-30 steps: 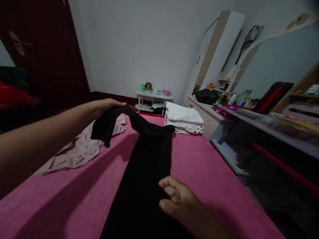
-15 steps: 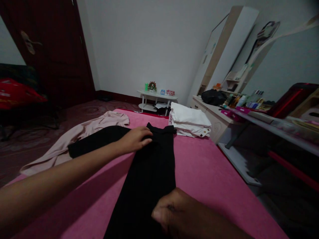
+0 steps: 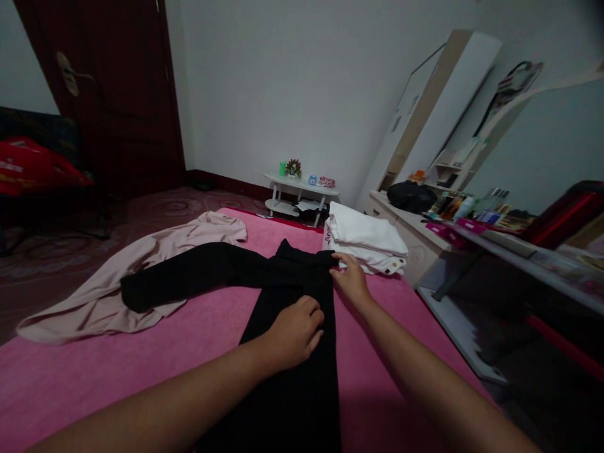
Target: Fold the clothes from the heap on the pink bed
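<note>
A black long-sleeved top [image 3: 302, 390] lies lengthwise on the pink bedspread [image 3: 198, 352], folded narrow, one sleeve stretched out to the left. Its high collar points away from me. My left hand [image 3: 295, 330] rests on the middle of the top with its fingers curled into the cloth. At the right end of the collar, my right hand [image 3: 350, 280] pinches the black fabric between thumb and fingers. Under the black sleeve's end is a pale pink long-sleeved garment [image 3: 136, 251], spread loosely.
A stack of folded white clothes [image 3: 365, 236] sits at the bed's far right corner, just beyond my right hand. Past the bed stands a small white table [image 3: 302, 182]. A dresser [image 3: 415, 233] with bottles and a black bag [image 3: 411, 196] runs along the right.
My right hand has moved from the near lower part of the top up to its collar. My left hand has come back toward me and right, off the sleeve's shoulder, its fingers now curled.
</note>
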A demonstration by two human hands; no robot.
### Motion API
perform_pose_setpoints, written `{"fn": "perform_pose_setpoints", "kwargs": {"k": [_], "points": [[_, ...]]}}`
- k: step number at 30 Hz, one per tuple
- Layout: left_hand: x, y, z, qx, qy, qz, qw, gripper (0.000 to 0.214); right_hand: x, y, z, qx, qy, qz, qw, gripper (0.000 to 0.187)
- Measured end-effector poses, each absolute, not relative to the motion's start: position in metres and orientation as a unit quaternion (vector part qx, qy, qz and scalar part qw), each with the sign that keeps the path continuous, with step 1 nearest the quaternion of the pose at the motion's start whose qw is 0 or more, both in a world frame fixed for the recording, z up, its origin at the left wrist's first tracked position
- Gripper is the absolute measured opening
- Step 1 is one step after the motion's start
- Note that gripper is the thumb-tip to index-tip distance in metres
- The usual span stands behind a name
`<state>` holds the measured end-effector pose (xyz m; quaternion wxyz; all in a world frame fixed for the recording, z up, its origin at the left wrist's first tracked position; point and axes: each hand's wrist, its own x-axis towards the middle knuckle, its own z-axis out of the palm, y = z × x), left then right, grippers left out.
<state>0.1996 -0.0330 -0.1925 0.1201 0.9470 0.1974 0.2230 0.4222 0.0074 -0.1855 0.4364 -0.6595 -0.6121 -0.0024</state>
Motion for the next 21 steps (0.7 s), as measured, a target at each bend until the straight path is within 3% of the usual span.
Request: {"fn": "perform_pose_setpoints", "kwargs": {"k": [4,10,21], "points": [[0.201,-0.033,-0.194,0.95,0.199,0.216,0.109,0.011,0.42,0.032,-0.181,-0.66,-0.655,-0.055,0.365,0.023],[0.202,-0.032,-0.196,0.952,0.197,0.21,0.1,0.011,0.43,0.071,-0.156,-0.786,-0.577,-0.029,0.221,0.033],[0.201,-0.032,-0.199,0.941,0.195,0.253,0.111,0.016,0.404,0.076,-0.186,-0.821,-0.543,-0.068,0.166,0.032]]}}
